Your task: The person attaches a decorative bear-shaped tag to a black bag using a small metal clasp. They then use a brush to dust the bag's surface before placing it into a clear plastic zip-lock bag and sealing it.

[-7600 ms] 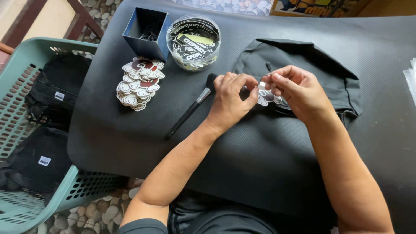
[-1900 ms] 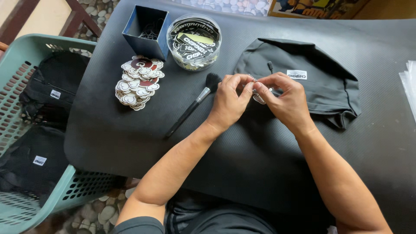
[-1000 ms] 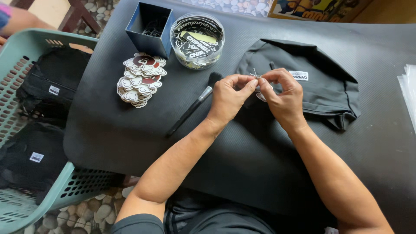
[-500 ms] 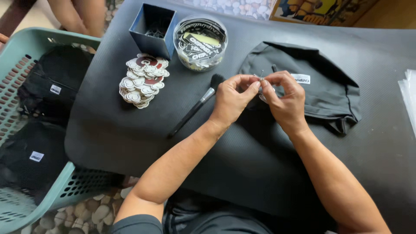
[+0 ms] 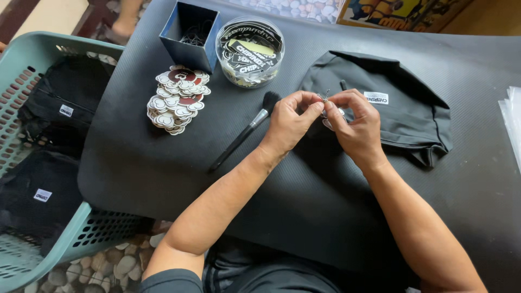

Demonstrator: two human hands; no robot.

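Observation:
My left hand (image 5: 290,120) and my right hand (image 5: 355,122) meet fingertip to fingertip over the black table (image 5: 304,190). Between them they pinch a small metal ball chain (image 5: 325,97) with a pale tag hanging below it, mostly hidden by the fingers. Just behind the hands lies a folded black garment (image 5: 391,108) with a small white label. A black make-up style brush (image 5: 244,132) lies on the table left of my left hand.
A pile of white and red round stickers (image 5: 175,100) lies at the left. Behind it stand a dark blue open box (image 5: 190,35) and a clear round tub of printed tags (image 5: 249,50). A teal laundry basket (image 5: 38,163) with black garments stands left of the table. Clear bags (image 5: 513,125) lie at the right edge.
Both hands stay pinched together on the small chain and tag, with only slight finger movement. A person's legs at the top left have moved away.

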